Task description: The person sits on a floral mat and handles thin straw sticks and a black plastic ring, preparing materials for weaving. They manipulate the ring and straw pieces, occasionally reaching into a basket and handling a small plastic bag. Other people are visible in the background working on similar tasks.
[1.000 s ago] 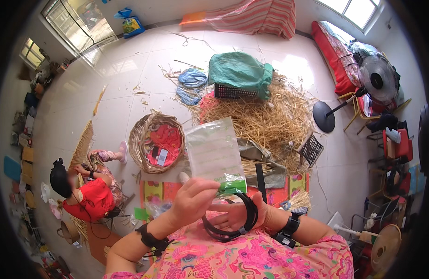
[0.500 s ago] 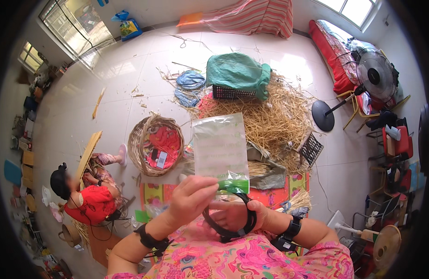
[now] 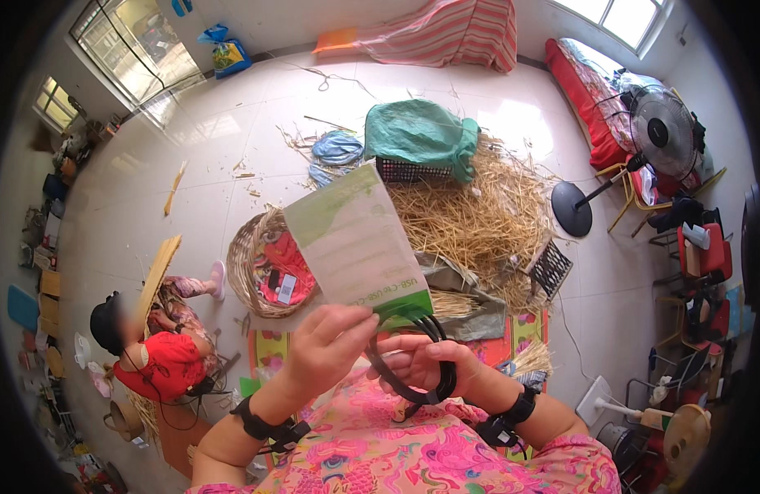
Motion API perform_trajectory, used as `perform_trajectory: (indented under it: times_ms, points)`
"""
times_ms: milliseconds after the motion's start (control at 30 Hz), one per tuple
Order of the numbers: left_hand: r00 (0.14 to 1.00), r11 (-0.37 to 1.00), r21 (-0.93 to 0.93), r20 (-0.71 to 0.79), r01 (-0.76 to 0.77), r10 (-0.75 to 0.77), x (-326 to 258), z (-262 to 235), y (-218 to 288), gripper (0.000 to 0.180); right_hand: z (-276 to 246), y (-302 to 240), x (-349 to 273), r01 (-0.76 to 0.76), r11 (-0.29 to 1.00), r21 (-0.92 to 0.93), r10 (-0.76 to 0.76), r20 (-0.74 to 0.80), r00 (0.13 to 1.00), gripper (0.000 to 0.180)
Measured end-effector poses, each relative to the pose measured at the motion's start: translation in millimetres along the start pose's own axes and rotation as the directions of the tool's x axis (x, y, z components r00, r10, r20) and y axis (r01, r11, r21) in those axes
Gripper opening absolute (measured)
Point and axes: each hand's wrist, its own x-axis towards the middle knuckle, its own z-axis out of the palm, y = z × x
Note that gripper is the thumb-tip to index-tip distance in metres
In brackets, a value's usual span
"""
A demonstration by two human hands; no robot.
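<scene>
From my remote view, the left hand (image 3: 329,342) pinches the near left corner of the clear-and-green plastic sleeve (image 3: 355,235) between thumb and fingers. The sleeve's long axis runs away from that hand, leaning forward and to its left. The right hand (image 3: 425,362) grasps the coiled black cable (image 3: 447,380), thumb over the ring, just right of the left hand. I see the coil's top overlap the sleeve's green near end; whether they touch, I can't tell.

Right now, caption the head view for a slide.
Left hand pinches a printed packet; right hand holds a coiled black cable.
</scene>
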Motion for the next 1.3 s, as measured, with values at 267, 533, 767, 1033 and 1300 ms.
perform_trajectory:
  times_ms: [267, 533, 767, 1033, 1300]
  points:
    - [0.998, 0.999, 0.006, 0.042, -0.053, 0.053, 3.0, 4.1, -4.9, 0.033, -3.2, -3.2, 11.3, 0.018, 1.000, -0.005, -0.018, 0.005, 1.000, 0.066]
    - [1.000, 1.000, -0.017, 0.004, 0.012, -0.012, -5.8, 6.0, -4.1, 0.026, -16.7, 1.5, 19.1, 0.101, 0.994, -0.041, -0.104, -0.069, 0.992, 0.065]
    - [0.754, 0.658, -0.536, -0.057, 0.530, -0.654, -31.1, 19.1, -36.1, 0.060, 1.3, -7.1, 29.1, 0.116, 0.993, 0.033, -0.116, 0.026, 0.993, 0.074]
    - [0.737, -0.387, -0.784, 0.604, 0.485, -0.302, -36.4, 34.9, -60.3, 0.088, -6.0, -3.1, 47.9, 0.040, 0.992, 0.119, -0.053, 0.105, 0.993, 0.072]
    - [0.596, -0.426, -0.741, 0.671, 0.519, -0.441, -18.3, 34.3, -35.6, 0.068, -29.4, -3.5, 52.7, 0.133, 0.983, 0.123, -0.131, -0.031, 0.991, 0.071]
